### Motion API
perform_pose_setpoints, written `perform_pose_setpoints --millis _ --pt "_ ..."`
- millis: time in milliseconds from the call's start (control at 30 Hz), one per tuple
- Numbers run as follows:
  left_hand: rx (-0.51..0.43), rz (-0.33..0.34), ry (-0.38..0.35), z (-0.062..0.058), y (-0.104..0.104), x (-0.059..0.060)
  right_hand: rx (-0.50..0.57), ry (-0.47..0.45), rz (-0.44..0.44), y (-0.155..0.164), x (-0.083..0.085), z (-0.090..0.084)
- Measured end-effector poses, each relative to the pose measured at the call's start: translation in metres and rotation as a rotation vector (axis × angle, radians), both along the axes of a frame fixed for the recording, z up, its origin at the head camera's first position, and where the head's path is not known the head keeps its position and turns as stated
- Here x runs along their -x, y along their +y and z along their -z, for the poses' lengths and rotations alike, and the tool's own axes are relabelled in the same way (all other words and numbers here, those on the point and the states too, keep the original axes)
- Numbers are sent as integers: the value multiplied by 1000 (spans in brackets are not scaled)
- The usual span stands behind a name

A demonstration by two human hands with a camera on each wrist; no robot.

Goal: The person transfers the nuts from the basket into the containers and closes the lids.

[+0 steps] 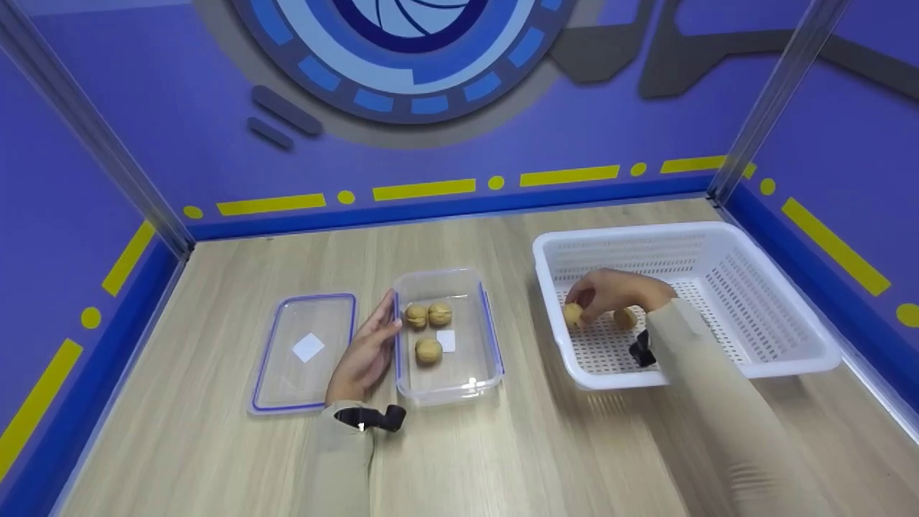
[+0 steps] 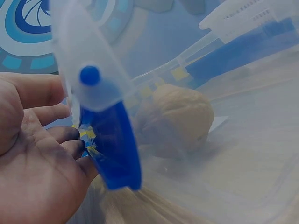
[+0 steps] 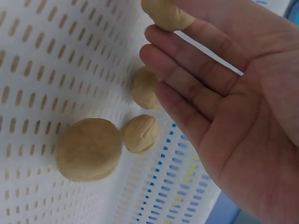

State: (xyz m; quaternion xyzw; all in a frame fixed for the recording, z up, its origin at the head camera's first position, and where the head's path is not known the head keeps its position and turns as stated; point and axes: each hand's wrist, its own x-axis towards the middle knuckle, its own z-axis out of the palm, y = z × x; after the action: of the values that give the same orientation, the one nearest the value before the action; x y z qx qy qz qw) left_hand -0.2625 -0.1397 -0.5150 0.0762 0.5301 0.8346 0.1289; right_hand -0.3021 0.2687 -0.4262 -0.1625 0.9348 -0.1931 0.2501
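A clear plastic container point(image 1: 482, 359) with blue clips holds three walnuts point(image 1: 428, 350). My left hand point(image 1: 377, 334) lies flat against its left wall, fingers straight; in the left wrist view my palm point(image 2: 37, 163) sits beside a blue clip point(image 2: 112, 140), and a walnut point(image 2: 175, 119) shows through the wall. My right hand point(image 1: 585, 298) is inside the white basket point(image 1: 718, 233) and pinches a walnut point(image 1: 572, 314) at its fingertips. Another walnut point(image 1: 624, 317) lies beside it. In the right wrist view the held walnut point(image 3: 167, 14) is at the top, and three loose walnuts point(image 3: 88, 149) lie on the perforated floor.
The container's clear lid point(image 1: 305, 352) with a blue rim lies flat just left of my left hand. Purple walls with yellow markings enclose the wooden table point(image 1: 502, 459) at back and both sides. The basket stands close to the right wall.
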Motion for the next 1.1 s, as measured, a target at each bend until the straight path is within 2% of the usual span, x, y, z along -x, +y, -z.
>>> perform_pose_setpoints --millis 233,400,700,867,1100 --pt "-2 -3 -3 0 0 -1 149 0 -27 14 1 -14" --pt "-6 -6 -4 -1 1 -1 196 37 -43 17 1 -24" --pt "-6 1 -3 -2 1 0 258 56 -40 14 2 -41" --pt "-17 -3 -15 -2 1 0 248 94 -39 7 2 -50" --pt "-18 -3 -19 -1 1 -1 258 142 -97 -8 4 -57"
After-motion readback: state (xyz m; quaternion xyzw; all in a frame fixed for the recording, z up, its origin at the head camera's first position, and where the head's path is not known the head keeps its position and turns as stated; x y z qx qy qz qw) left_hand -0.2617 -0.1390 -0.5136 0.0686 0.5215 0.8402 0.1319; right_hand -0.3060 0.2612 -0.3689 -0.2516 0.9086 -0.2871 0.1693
